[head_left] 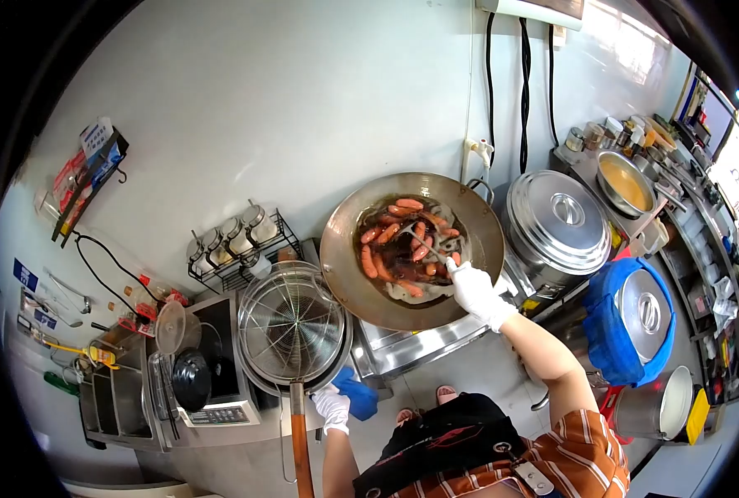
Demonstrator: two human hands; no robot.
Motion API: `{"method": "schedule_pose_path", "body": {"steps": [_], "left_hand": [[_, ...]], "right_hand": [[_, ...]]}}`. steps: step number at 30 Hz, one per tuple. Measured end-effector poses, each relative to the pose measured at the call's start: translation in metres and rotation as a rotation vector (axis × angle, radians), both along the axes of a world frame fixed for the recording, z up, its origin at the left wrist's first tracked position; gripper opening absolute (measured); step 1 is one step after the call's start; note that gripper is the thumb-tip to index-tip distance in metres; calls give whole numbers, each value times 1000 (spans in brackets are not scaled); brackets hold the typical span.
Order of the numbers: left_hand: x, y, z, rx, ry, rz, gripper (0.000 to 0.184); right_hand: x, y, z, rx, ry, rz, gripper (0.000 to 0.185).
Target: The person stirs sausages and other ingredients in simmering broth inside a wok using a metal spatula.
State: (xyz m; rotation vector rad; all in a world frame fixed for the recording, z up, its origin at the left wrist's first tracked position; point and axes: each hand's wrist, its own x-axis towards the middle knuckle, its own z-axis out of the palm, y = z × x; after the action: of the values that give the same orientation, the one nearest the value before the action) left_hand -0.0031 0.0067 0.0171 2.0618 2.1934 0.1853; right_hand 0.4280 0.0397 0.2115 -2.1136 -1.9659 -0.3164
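Note:
A wide wok (pixel 336 274) holds several reddish sausages (pixel 370 264) in dark, bubbling oil. My right hand (pixel 477 295), in a white glove, is closed around a long thin metal utensil (pixel 429 246) that reaches down among the sausages; its exact kind is hard to make out. Lower left, my left hand (pixel 332 408), gloved in white too, grips a blue cloth (pixel 356 393). Just beside that hand runs the wooden handle (pixel 300 440) of a wire strainer (pixel 293 315), which rests over a metal pot.
Right of the wok stands a large lidded pot (pixel 564 212), with a bowl of yellow liquid (pixel 624 181) behind it. A blue-wrapped lidded pot (pixel 641 311) sits lower right. Seasoning jars (pixel 245 232) fill a black rack at the wall. An induction cooker (pixel 220 412) lies left of the strainer.

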Motion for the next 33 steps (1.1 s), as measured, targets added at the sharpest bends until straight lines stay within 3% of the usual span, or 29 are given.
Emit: {"method": "schedule_pose_path", "body": {"steps": [3,8,12,15,20,27,30,33], "left_hand": [[1,1,-5,15,14,-4,22],[7,-2,24,-26,-77,-54,22],[10,-3,29,0,-94,-24,22],[10,-2,27,-53,-100,-9,22],[8,0,16,3,-70,21,21],[8,2,23,-88,-31,-30,21],[4,3,13,-3,-37,-51,20],[4,4,17,-118,-54,-53,22]], "right_hand": [[15,-9,13,-31,-21,-3,30],[32,-28,22,-110,109,-36,51],[36,-54,36,-145,147,-71,56],[40,-78,54,-90,153,-40,50],[47,-118,80,-104,321,-67,57],[49,-155,119,-317,265,-157,57],[51,-164,114,-298,224,-133,55],[49,-169,114,-285,185,-102,53]]}}
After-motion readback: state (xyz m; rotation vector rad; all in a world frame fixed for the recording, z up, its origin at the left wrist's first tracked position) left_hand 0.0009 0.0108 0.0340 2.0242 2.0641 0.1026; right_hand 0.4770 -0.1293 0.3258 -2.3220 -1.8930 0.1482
